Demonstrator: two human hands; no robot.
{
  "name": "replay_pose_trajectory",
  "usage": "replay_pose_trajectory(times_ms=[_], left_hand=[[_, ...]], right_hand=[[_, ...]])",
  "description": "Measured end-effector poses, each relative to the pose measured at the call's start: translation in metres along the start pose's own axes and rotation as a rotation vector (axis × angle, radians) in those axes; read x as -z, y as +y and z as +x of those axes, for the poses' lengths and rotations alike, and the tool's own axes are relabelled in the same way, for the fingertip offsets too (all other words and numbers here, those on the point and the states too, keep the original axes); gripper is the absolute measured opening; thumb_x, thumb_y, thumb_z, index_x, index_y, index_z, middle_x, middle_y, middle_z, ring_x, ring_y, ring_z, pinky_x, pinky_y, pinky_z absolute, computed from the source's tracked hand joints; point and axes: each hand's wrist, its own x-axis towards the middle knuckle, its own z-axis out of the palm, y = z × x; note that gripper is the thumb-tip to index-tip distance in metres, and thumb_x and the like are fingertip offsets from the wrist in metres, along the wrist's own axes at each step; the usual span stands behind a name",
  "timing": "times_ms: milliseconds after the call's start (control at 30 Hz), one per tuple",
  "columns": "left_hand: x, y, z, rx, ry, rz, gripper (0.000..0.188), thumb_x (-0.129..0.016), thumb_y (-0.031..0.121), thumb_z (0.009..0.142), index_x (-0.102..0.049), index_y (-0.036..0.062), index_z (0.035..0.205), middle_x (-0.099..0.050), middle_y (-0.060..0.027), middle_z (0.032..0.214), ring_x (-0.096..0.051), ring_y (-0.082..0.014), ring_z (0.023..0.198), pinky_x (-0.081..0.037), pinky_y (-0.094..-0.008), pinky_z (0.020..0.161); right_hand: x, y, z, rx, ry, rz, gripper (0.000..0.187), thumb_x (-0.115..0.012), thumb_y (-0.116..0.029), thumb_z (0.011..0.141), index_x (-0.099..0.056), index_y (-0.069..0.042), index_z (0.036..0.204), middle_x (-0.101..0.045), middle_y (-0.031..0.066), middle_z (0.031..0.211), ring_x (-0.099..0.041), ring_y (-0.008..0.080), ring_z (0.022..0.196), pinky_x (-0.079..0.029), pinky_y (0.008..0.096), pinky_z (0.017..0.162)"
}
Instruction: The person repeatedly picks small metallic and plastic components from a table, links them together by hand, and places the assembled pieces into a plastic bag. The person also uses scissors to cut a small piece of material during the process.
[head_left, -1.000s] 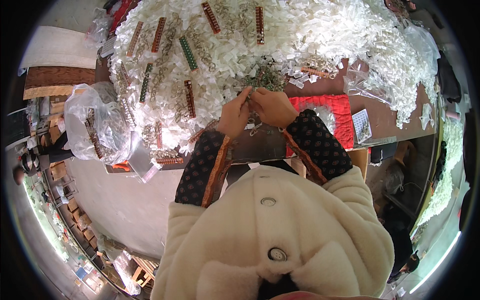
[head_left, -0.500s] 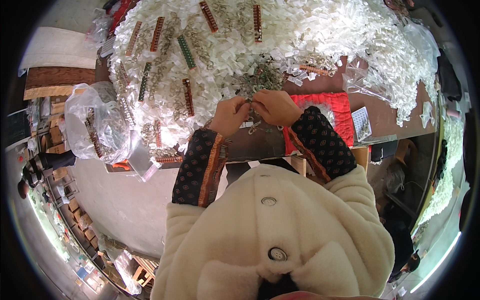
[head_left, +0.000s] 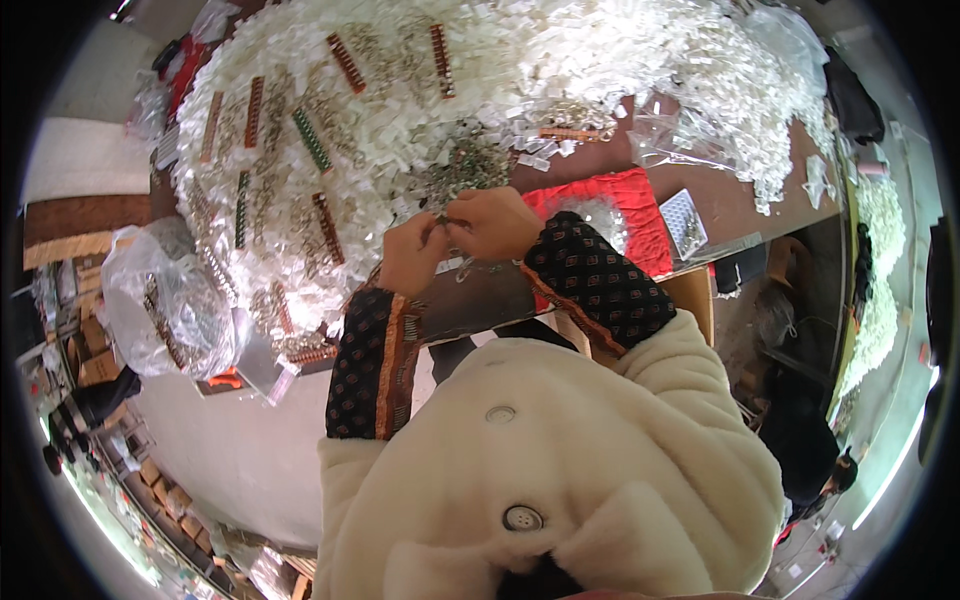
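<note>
L hand (head_left: 408, 255) & R hand (head_left: 497, 222) are held close, fingers curled in, tips nearly meeting. Any pc. pinched btwn them is too small to make out, so can't tell whether either grip is closed on smth. Dark pile (head_left: 465, 165) of small greenish bits sits just beyond the fingertips, v. near R hand. A few loose bits (head_left: 462, 271) lie just nearer the body than R hand, on the brown table (head_left: 485, 302). Dark patterned sleeves (head_left: 362, 365) run back from both wrists to a white coat (head_left: 600, 440).

Just R of R hand: red cloth (head_left: 650, 250) w/ clear stuff (head_left: 606, 218) on it; past that, a dotted card (head_left: 683, 224). Beyond R hand & a bit R: orange strip (head_left: 570, 134), then clear film (head_left: 675, 140) farther R.

Big heap (head_left: 560, 60) of white tags spreads beyond both hands & out to either side. On it, L of and beyond L hand: brown strip (head_left: 327, 228) nearest, then green strip (head_left: 311, 140), w/ more strips farther off. Well L of L hand: clear bag (head_left: 200, 310) w/ a strip inside. Far R & behind R hand: another person (head_left: 800, 440), in dark clothes.
</note>
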Motion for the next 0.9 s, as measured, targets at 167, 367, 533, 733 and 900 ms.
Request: replay_pose_trajectory(times_ms=[167, 367, 533, 733, 900], left_hand=[[0.003, -0.001, 0.0, 0.036, -0.102, -0.113, 0.019, -0.05, 0.013, 0.097, -0.057, 0.0018, 0.083, -0.06, -0.0019, 0.066, -0.049, -0.0063, 0.05, -0.039, -0.0229, 0.047], [0.001, 0.001, 0.0, -0.018, -0.028, -0.006, 0.018, -0.053, 0.014, 0.094, -0.06, -0.0009, 0.085, -0.062, -0.0031, 0.066, -0.056, -0.0065, 0.057, -0.044, -0.023, 0.052], [-0.003, -0.004, 0.0, -0.081, 0.08, 0.107, 0.017, -0.056, 0.013, 0.092, -0.062, -0.0028, 0.088, -0.064, -0.0048, 0.067, -0.059, -0.0075, 0.06, -0.048, -0.0245, 0.055], [-0.009, -0.022, 0.003, -0.124, 0.14, 0.123, 0.018, -0.058, 0.014, 0.091, -0.062, -0.0029, 0.087, -0.063, -0.0048, 0.065, -0.058, -0.0073, 0.059, -0.048, -0.0257, 0.053], [-0.011, -0.031, 0.009, -0.172, 0.172, 0.224, 0.017, -0.059, 0.014, 0.09, -0.062, -0.0017, 0.085, -0.061, -0.0065, 0.063, -0.057, -0.0082, 0.056, -0.046, -0.0268, 0.052]], right_hand=[[0.0, 0.0, -0.001, 0.005, -0.066, -0.113, 0.019, -0.056, -0.022, 0.081, -0.06, -0.006, 0.07, -0.06, 0.0108, 0.07, -0.061, 0.0352, 0.064, -0.048, 0.0453, 0.057], [-0.004, 0.002, -0.001, 0.029, -0.008, -0.084, 0.021, -0.056, -0.021, 0.081, -0.059, -0.006, 0.067, -0.059, 0.0112, 0.068, -0.06, 0.0352, 0.061, -0.047, 0.0469, 0.056], [-0.012, 0.005, -0.001, 0.03, -0.002, -0.118, 0.023, -0.055, -0.026, 0.082, -0.063, -0.008, 0.07, -0.062, 0.0106, 0.07, -0.062, 0.0332, 0.064, -0.048, 0.0466, 0.059], [-0.017, 0.006, -0.004, 0.038, -0.006, -0.17, 0.023, -0.054, -0.025, 0.084, -0.063, -0.008, 0.071, -0.062, 0.0107, 0.071, -0.063, 0.0326, 0.064, -0.049, 0.044, 0.06], [-0.024, 0.009, -0.004, 0.025, -0.11, -0.243, 0.023, -0.053, -0.025, 0.084, -0.063, -0.008, 0.072, -0.063, 0.0113, 0.073, -0.063, 0.0328, 0.066, -0.049, 0.0441, 0.06]])
